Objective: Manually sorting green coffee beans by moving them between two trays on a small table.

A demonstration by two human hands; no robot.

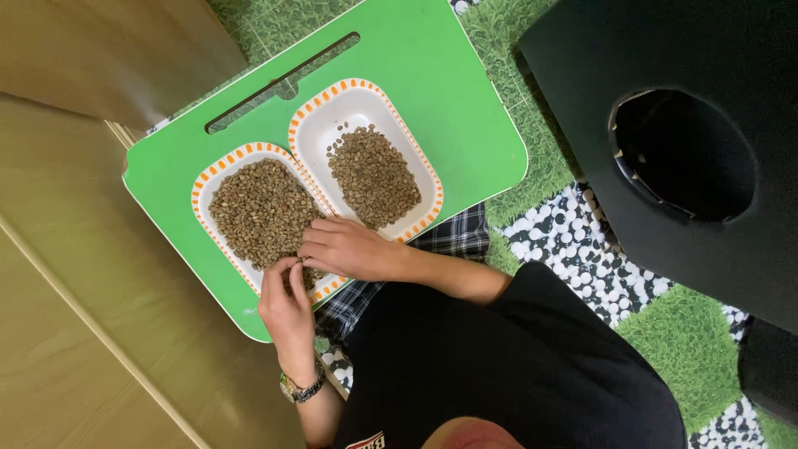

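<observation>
Green plastic lap tray [465, 108] carries two white dishes with orange-dashed rims, side by side, both filled with greenish-brown beans. Left hand [287, 303] and right hand [345, 248] meet over the near end of the left dish [218, 170], fingertips pinched together on single beans, probably because picking out such small pieces needs fine grip. Right dish [366, 100] lies untouched just beside. Nearby, a black hooded object [582, 100] stands clear of the hands.

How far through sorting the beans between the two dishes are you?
Done: the far dish already holds a pile of beans. In hand: the left hand and right hand meet over the near dish, picking. Left: that dish's own bean pile, which looks the larger.
</observation>
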